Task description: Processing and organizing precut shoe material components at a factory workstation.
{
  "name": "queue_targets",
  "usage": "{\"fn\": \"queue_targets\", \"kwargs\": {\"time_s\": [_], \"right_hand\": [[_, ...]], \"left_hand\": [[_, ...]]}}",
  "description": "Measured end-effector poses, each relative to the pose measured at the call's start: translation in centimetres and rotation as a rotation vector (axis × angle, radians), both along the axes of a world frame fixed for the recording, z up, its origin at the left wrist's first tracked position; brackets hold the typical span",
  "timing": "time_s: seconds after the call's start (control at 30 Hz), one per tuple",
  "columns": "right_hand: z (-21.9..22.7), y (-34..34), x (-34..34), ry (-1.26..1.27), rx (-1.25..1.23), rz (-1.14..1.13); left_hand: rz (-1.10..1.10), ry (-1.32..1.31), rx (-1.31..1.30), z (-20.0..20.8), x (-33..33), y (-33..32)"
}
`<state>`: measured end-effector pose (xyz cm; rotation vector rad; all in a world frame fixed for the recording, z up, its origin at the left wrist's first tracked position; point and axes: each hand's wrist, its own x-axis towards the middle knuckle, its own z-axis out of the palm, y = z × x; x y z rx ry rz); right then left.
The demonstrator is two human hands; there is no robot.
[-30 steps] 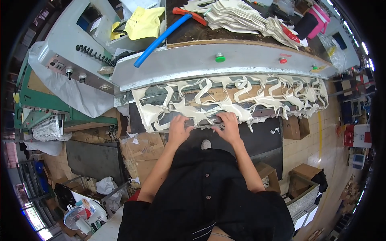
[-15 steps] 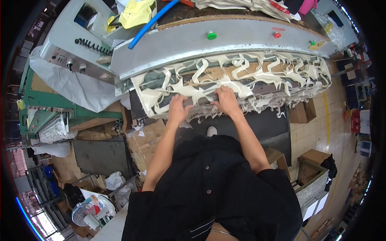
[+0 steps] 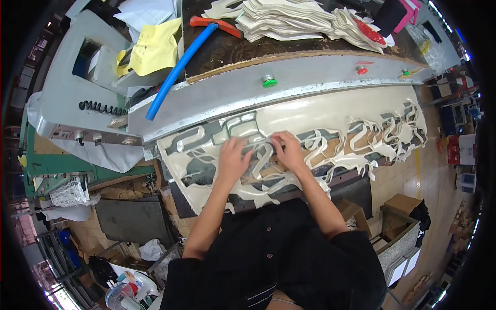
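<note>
A cream sheet point(image 3: 330, 106), smooth and leather-like, spreads over the machine bed. Its near half is a web of cut-out shapes and thin strips. My right hand point(image 3: 289, 151) has its fingers bent, thumb and forefinger closed on a strip of this web. Beside it, my left hand point(image 3: 232, 157) rests among the strips, fingers slightly blurred, so its grip is unclear. Just beyond the fingertips lies a green-edged metal cutting die point(image 3: 242, 126) on the sheet. Torn, curled strips hang over the bed's front edge.
Across the back runs a grey machine beam point(image 3: 217, 93) with a green button point(image 3: 269, 81) and a red button point(image 3: 361, 70). An orange-headed hammer point(image 3: 181, 72) with a blue handle leans over it. Stacked cream pieces point(image 3: 284, 20) lie on top. Cardboard boxes point(image 3: 400, 206) stand at right.
The view has shifted toward the machine's top. My hands went from the sheet's front edge to strips further in. More uncut sheet and the die now show before the beam.
</note>
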<state>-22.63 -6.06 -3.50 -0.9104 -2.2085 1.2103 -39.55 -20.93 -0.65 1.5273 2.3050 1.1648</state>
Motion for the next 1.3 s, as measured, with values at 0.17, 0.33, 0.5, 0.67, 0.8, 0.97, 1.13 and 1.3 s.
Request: {"fn": "queue_targets", "kwargs": {"time_s": [0.17,0.33,0.5,0.67,0.8,0.97,1.13,1.3], "right_hand": [[-5.1,1.4,-0.9,-0.047,0.247,0.089],[-6.3,0.4,0.6,-0.080,0.225,0.064],[-6.7,0.2,0.9,-0.074,0.198,0.070],[-5.3,-0.8,1.6,0.117,-0.020,0.030],[1.9,-4.3,2.3,0.299,-0.198,0.092],[11.9,-8.9,1.4,0.471,-0.041,0.185],[12.6,-11.5,2.5,0.429,0.013,0.251],[13.9,-12.3,3.9,0.397,0.039,0.199]], "left_hand": [[-0.230,0.146,-0.389,-3.9,0.4,4.5],[-0.181,-0.165,-0.284,-1.3,0.0,3.1],[0.010,-0.616,0.030,4.0,-3.5,-1.1],[0.089,-0.582,0.241,6.7,-1.5,-5.8],[0.139,-0.742,0.404,7.5,1.9,-8.1],[0.142,-1.270,0.551,6.6,5.3,-9.2],[0.181,-1.433,0.601,6.8,8.8,-10.4],[0.127,-1.436,0.549,6.8,10.7,-11.7]]}}
